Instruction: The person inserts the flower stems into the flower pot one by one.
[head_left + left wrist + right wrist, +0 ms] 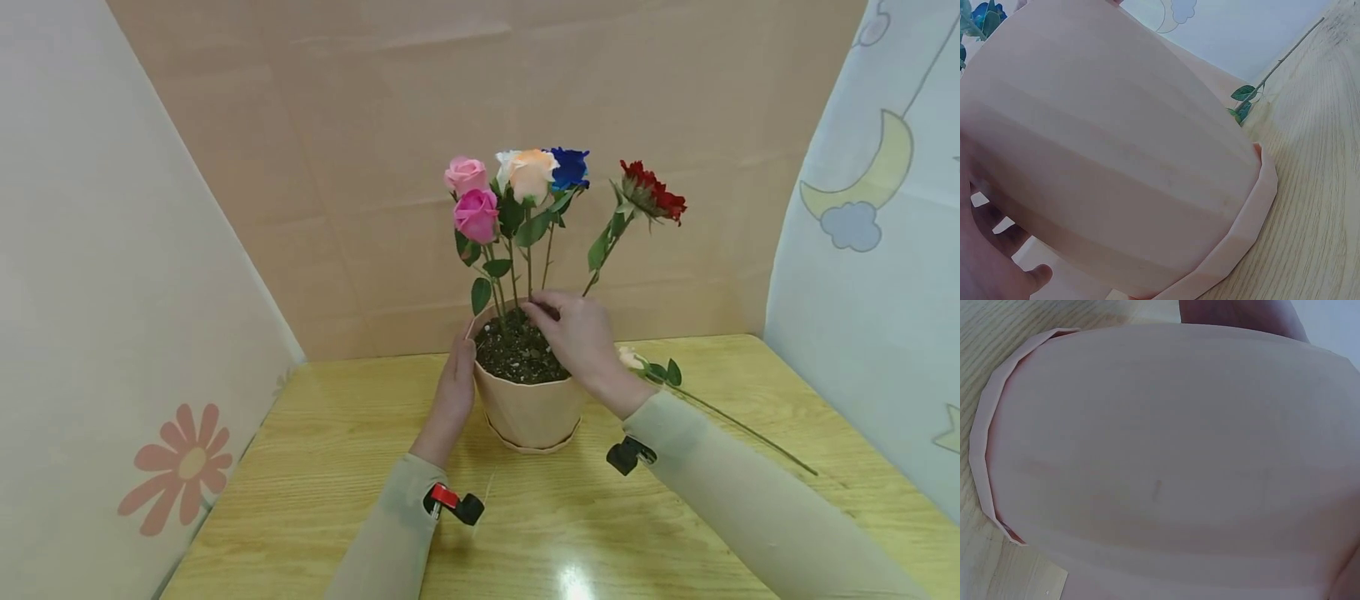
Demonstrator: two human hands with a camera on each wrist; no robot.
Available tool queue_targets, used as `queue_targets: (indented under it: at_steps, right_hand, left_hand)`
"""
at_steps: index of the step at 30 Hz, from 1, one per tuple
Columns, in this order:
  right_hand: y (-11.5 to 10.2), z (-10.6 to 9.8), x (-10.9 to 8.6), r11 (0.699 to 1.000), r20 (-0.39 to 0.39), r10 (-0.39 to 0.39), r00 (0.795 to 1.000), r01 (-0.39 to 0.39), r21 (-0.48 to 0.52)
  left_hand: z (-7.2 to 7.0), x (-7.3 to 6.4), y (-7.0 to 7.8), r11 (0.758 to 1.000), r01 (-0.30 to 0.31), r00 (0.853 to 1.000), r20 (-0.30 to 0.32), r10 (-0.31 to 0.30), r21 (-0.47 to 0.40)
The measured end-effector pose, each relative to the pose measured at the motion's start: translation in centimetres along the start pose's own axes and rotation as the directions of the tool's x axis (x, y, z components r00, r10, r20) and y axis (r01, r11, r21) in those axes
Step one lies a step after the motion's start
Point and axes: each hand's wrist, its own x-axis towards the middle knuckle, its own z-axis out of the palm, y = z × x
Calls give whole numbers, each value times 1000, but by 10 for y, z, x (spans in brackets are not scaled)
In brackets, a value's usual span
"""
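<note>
Dark soil [517, 354] fills a pale pink flowerpot [528, 412] on a matching saucer [534, 448]. My left hand [457, 375] lies along the pot's left side, its fingers up near the rim. Over the soil, my right hand [573, 329] pinches the stem of the peach rose [532, 175] between thumb and forefinger. Close around it stand a light pink rose [466, 175], a deeper pink rose [476, 216], a white rose [504, 167] and a blue rose [572, 168]. A red flower [652, 193] leans right, its lower stem hidden behind my right hand.
A pale cream flower [632, 358] with a long stem [750, 431] lies on the wooden table [337, 467], right of the pot. Behind stands a tan backdrop [360, 208], with patterned white panels [832, 275] at the sides.
</note>
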Motion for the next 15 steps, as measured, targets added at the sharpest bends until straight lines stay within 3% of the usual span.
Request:
queue_targets:
  at_steps: [5,15]
  right_hand:
    - [0,-3,2,1000,83,21,996,-20,-22]
    - [-1,-2,5,997,154,-3,988,14,-70]
  left_hand:
    - [1,-1,1,1000,23,1000,-5,-23,12]
    - [0,-3,3,1000,7,1000,-10,-7,6]
